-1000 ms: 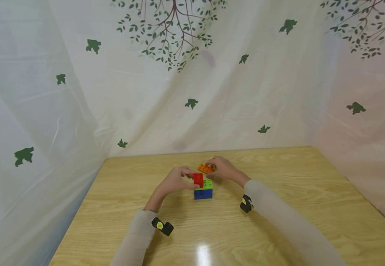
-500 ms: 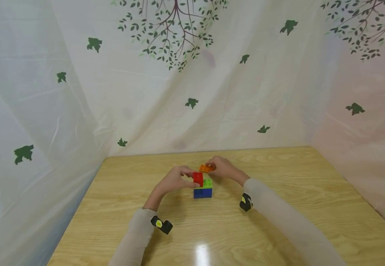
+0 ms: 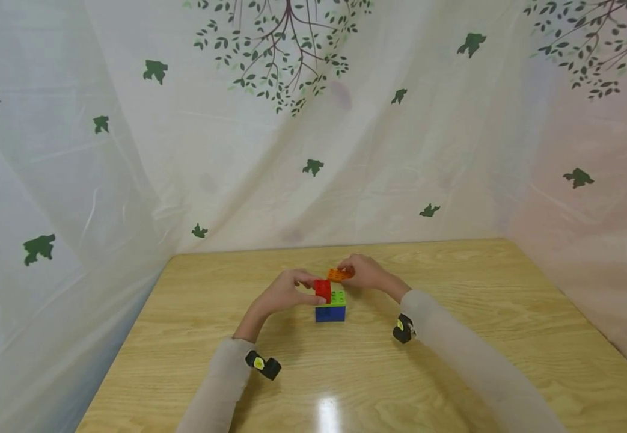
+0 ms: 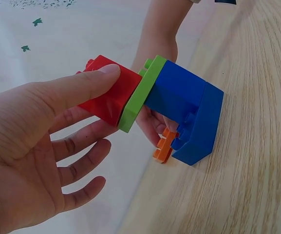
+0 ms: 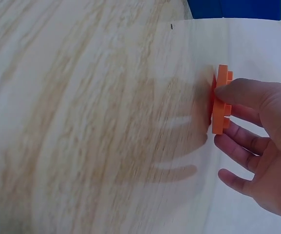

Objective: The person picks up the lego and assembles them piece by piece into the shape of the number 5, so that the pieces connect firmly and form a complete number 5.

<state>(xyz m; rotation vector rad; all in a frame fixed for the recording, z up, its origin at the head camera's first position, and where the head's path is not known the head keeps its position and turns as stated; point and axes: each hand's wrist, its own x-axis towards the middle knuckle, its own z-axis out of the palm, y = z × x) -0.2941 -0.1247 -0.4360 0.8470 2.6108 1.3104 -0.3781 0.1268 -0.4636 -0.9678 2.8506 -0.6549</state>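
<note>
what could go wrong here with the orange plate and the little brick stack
1. The right hand pinches the thin orange plate only by its edge, so it could slip or tilt before its studs line up.
2. The left hand steadies the stack only by the red brick; a hard push might slide the blue brick on the smooth table.
3. The red brick covers only part of the green plate, so a plate pressed across both levels could sit crooked.

A makeshift recording booth, likely indoors: a pale wood-grain table (image 3: 454, 373) stands enclosed on three sides by translucent white plastic sheeting (image 3: 400, 150) printed with green leaves and brown tree branches.
</note>
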